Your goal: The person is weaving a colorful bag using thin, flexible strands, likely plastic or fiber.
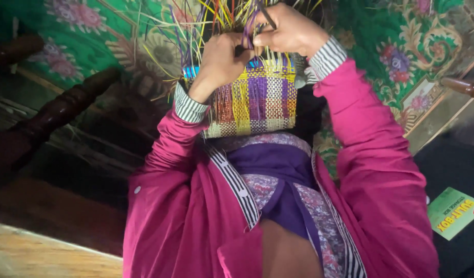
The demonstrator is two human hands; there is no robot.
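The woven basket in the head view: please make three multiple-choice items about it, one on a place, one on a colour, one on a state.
1. Where does the woven basket sit?
A. On the person's lap, before the body
B. On the wooden floor at the lower left
C. On the green box at the right

2. Which colour are the person's jacket sleeves?
A. White
B. Magenta pink
C. Black

3. In what state is the top of the basket?
A. Closed with a lid
B. Cut off flat
C. Unfinished, with loose strands sticking out

Answers:
1 A, the basket rests against the purple clothing between both arms.
2 B, both sleeves are pink with striped cuffs.
3 C, yellow and purple strands fan out above the left hand and the right hand, which grip them at the rim.
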